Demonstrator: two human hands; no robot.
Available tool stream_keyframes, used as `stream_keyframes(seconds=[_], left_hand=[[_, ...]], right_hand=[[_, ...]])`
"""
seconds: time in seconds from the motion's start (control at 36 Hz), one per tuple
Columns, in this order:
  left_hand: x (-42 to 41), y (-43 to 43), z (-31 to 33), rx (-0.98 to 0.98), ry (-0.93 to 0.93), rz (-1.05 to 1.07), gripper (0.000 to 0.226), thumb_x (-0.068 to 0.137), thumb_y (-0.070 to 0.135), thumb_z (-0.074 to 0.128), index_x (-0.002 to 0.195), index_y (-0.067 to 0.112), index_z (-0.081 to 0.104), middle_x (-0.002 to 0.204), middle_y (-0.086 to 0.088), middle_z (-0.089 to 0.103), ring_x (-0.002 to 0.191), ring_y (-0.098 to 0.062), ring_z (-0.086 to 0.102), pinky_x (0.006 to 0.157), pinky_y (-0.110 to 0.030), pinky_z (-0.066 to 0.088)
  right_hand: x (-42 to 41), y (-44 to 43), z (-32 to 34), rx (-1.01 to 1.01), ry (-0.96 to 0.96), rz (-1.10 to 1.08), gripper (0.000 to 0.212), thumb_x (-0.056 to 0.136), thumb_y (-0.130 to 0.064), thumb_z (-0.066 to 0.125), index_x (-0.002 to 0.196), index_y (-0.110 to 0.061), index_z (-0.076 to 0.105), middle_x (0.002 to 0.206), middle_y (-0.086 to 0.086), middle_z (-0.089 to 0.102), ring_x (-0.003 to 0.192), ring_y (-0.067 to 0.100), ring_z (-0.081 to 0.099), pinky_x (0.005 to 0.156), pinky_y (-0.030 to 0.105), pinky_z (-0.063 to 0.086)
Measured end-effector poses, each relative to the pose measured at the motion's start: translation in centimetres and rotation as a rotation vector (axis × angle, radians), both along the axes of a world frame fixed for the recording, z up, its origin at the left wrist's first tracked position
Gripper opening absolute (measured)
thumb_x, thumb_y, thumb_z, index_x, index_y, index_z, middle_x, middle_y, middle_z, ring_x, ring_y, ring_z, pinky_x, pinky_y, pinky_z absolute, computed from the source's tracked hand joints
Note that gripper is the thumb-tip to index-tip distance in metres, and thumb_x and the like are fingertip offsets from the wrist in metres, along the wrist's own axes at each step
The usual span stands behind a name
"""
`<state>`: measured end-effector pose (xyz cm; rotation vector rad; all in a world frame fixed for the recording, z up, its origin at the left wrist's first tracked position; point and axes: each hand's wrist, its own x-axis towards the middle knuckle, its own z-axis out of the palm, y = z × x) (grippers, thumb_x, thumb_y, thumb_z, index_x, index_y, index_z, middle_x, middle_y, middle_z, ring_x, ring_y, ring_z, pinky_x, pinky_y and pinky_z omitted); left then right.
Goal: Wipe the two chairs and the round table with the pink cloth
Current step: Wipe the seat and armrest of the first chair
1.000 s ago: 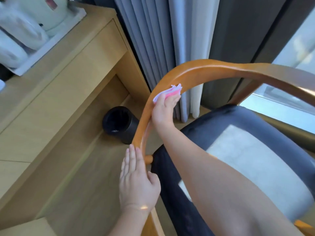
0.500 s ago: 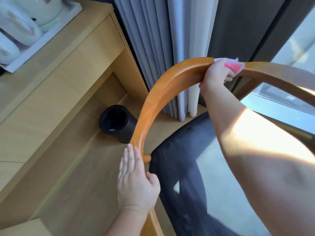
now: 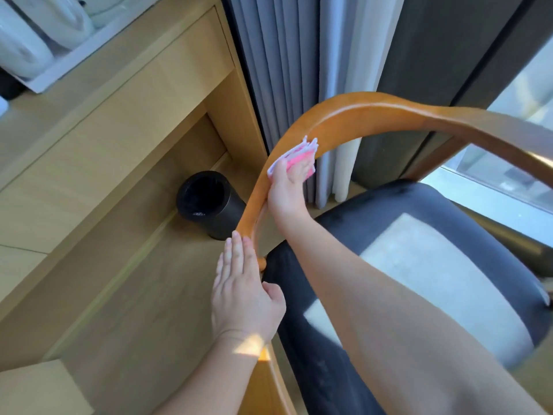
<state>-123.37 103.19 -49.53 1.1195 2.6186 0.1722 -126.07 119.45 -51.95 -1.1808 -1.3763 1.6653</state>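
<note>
Strong daylight pours in from the window (image 3: 532, 70) on my right, blown out to white. It lays a pale patch on the dark seat (image 3: 389, 205), a glare streak along the chair rail (image 3: 374, 107) and a sun spot at the wrist of my left hand (image 3: 242, 298). My right hand (image 3: 287, 190) and the pink cloth (image 3: 299, 157) are smeared soft. The edges of the counter (image 3: 119, 100) bow toward the corners.
</note>
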Motion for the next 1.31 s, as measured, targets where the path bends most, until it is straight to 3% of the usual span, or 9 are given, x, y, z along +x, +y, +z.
stream_keyframes(seconds=[0.19, 0.33, 0.5, 0.72, 0.89, 1.03, 1.08, 1.22, 1.31], left_hand=[[0.1, 0.0, -0.1, 0.037, 0.003, -0.003, 0.078, 0.088, 0.026, 0.044, 0.152, 0.016, 0.000, 0.158, 0.001, -0.012, 0.136, -0.003, -0.022, 0.114, -0.023, -0.010], [0.1, -0.1, 0.1, 0.039, 0.004, -0.001, 0.078, 0.088, 0.025, 0.043, 0.152, 0.016, -0.001, 0.157, 0.002, -0.015, 0.135, -0.002, -0.022, 0.112, -0.022, -0.012], [0.1, -0.2, 0.4, 0.025, -0.013, 0.014, 0.077, 0.092, 0.030, 0.040, 0.152, 0.018, -0.008, 0.157, 0.003, -0.018, 0.129, -0.002, -0.026, 0.113, -0.023, -0.008], [0.2, -0.2, 0.3, 0.032, -0.028, 0.011, 0.078, 0.091, 0.031, 0.041, 0.152, 0.017, -0.006, 0.157, 0.002, -0.017, 0.136, -0.003, -0.022, 0.114, -0.024, -0.009], [0.0, -0.3, -0.2, 0.111, -0.064, 0.033, 0.077, 0.088, 0.028, 0.047, 0.152, 0.017, 0.006, 0.159, 0.003, -0.007, 0.144, -0.008, -0.010, 0.114, -0.023, -0.006], [-0.3, -0.7, -0.8, 0.230, -0.110, 0.036, 0.076, 0.082, 0.019, 0.054, 0.151, 0.016, 0.021, 0.159, 0.004, 0.013, 0.145, -0.008, 0.003, 0.117, -0.024, 0.002], [-0.3, -0.9, -0.8, 0.293, -0.132, 0.034, 0.072, 0.081, 0.016, 0.058, 0.148, 0.015, 0.030, 0.156, 0.003, 0.025, 0.145, -0.011, 0.013, 0.117, -0.027, 0.010], [0.2, -1.9, 1.2, 0.524, -0.373, -0.011, 0.042, 0.080, 0.009, 0.053, 0.121, 0.014, 0.059, 0.128, 0.010, 0.054, 0.128, -0.008, 0.040, 0.114, -0.040, 0.028], [0.4, -2.7, 4.3, 0.562, -0.576, -0.042, 0.028, 0.088, 0.009, 0.055, 0.107, 0.030, 0.056, 0.105, 0.033, 0.047, 0.102, 0.009, 0.045, 0.096, -0.019, 0.040]], right_hand=[[1.2, -4.2, -1.0, -0.044, -0.029, 0.248, 0.069, 0.106, -0.027, 0.026, 0.148, -0.025, -0.030, 0.159, -0.004, -0.027, 0.150, 0.014, -0.012, 0.122, 0.038, 0.003], [0.4, -2.7, 0.5, -0.085, -0.063, 0.135, 0.067, 0.105, -0.025, 0.028, 0.153, -0.019, -0.017, 0.162, 0.001, -0.014, 0.150, 0.017, -0.007, 0.116, 0.027, 0.000], [0.0, 6.3, 2.5, -0.177, -0.161, -0.198, 0.067, 0.105, -0.033, 0.026, 0.153, -0.009, -0.014, 0.164, 0.005, -0.008, 0.151, 0.023, 0.001, 0.120, 0.050, 0.014], [0.0, 2.3, 0.1, -0.096, -0.107, -0.050, 0.085, 0.082, -0.055, 0.029, 0.151, -0.037, -0.017, 0.164, -0.003, 0.005, 0.148, 0.024, 0.018, 0.116, 0.053, 0.027], [1.2, -2.7, -0.8, -0.128, -0.169, 0.191, 0.067, 0.094, -0.049, 0.029, 0.154, -0.033, 0.004, 0.128, 0.013, 0.051, 0.109, 0.031, 0.061, 0.093, 0.052, 0.052], [4.8, -4.6, 0.3, -0.195, -0.196, 0.399, 0.036, 0.104, -0.035, 0.036, 0.125, -0.010, 0.053, 0.090, 0.006, 0.059, 0.080, 0.020, 0.060, 0.068, 0.029, 0.049], [6.3, -5.3, 1.1, -0.216, -0.186, 0.415, 0.027, 0.104, -0.034, 0.039, 0.104, -0.017, 0.060, 0.089, 0.006, 0.062, 0.081, 0.022, 0.061, 0.073, 0.031, 0.051], [10.3, -7.2, 4.0, -0.322, -0.150, 0.260, 0.025, 0.099, -0.030, 0.046, 0.102, -0.014, 0.065, 0.099, 0.014, 0.066, 0.095, 0.023, 0.063, 0.086, 0.037, 0.052], [13.2, -9.2, 7.1, -0.385, -0.085, 0.184, 0.032, 0.094, -0.030, 0.048, 0.108, -0.008, 0.067, 0.107, 0.018, 0.069, 0.104, 0.030, 0.066, 0.097, 0.046, 0.051]])
